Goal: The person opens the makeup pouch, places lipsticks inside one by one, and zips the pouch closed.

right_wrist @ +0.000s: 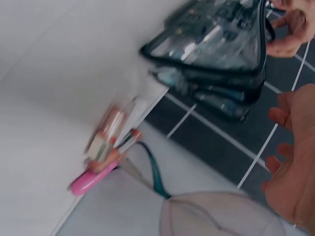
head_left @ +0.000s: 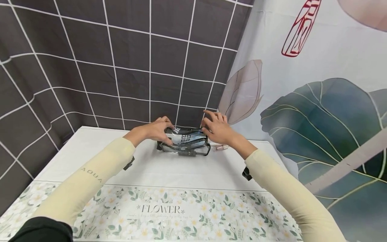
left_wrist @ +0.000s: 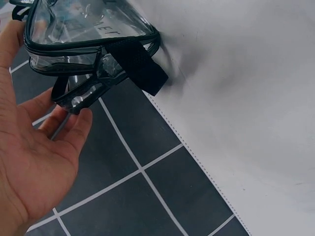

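Observation:
A clear pouch with black trim [head_left: 187,139] and a dark printed logo lies near the back edge of the white table. My left hand [head_left: 155,130] grips its left end, thumb at the front and fingers behind; a black side tab [left_wrist: 138,64] sticks out in the left wrist view. Beside the pouch's right end is my right hand [head_left: 220,130], its fingers loosely bent. In the right wrist view a gap separates that hand [right_wrist: 295,157] from the pouch [right_wrist: 211,44]. Some contents show through the plastic, too blurred to name.
Several small pinkish cosmetic tubes [head_left: 222,147] lie right of the pouch, with a bright pink item [right_wrist: 93,179] among them. A dark gridded cloth [head_left: 130,84] rises behind the table. Closer to me is a floral strip [head_left: 163,222].

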A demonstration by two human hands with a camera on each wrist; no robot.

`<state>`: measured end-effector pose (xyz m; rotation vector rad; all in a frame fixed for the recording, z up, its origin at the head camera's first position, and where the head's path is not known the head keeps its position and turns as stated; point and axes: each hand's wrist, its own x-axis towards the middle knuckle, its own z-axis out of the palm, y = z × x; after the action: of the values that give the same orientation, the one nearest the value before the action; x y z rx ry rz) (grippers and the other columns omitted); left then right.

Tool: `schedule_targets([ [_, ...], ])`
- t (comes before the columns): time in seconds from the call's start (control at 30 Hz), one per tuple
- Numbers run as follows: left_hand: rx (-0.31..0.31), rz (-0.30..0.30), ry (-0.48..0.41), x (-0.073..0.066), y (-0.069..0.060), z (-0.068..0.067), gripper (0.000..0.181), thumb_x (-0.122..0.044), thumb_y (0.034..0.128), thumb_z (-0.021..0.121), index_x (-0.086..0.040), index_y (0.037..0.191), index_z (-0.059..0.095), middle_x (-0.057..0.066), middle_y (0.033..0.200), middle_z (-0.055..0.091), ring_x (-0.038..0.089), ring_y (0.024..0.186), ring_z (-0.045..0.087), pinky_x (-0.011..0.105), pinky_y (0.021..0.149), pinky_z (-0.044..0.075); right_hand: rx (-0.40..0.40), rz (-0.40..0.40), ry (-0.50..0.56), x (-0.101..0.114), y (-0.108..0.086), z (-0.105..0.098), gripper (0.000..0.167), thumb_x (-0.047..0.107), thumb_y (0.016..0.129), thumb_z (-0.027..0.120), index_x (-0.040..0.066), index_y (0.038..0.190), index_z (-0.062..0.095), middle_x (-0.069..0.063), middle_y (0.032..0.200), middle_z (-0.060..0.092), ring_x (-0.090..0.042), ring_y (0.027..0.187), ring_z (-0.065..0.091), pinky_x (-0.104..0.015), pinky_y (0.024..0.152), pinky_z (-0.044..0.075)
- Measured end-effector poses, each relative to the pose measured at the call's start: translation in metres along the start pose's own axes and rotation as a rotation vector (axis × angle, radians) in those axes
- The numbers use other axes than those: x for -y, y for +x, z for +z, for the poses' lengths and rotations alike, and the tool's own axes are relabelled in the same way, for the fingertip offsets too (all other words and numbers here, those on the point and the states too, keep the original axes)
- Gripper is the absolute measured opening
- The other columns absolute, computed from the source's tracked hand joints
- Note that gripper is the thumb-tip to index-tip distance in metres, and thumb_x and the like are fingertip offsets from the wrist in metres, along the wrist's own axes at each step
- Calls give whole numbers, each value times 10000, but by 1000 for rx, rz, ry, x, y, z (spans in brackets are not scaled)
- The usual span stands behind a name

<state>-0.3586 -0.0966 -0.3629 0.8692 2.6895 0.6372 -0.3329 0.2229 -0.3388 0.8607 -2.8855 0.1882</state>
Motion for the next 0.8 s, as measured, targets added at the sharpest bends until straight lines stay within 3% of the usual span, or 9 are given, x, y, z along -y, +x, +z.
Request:
schedule_targets([
  [0.37, 8, -3, 14, -1, 0, -1, 782, -364, 928, 827, -24, 1596, 604, 189, 1597, 446, 384, 1483, 418, 617, 1253, 444, 49, 130, 37, -39, -17, 6, 320, 285, 1191, 478, 99, 1387, 650, -236, 1844, 252, -526, 1636, 278, -756, 1315, 172],
  [0.6, 10, -5, 10, -2, -2, -2, 783, -367, 922, 831, -25, 1590, 608, 184, 1584, 453, 378, 1471, 426, 613, 1247, 449, 65, 162, 36, -55, -29, 16, 294, 255, 1179, 464, 96, 1323, 665, -261, 1832, 275, -545, 1632, 281, -753, 1282, 201],
  [0.8, 3, -7, 4, -3, -2, -2, 780, -360, 927, 833, -28, 1594, 603, 172, 1593, 446, 366, 1464, 425, 606, 1241, 451, 91, 193, -6, -63, -36, 24, 262, 266, 1136, 548, 115, 1261, 723, -271, 1818, 305, -567, 1644, 270, -753, 1275, 230],
])
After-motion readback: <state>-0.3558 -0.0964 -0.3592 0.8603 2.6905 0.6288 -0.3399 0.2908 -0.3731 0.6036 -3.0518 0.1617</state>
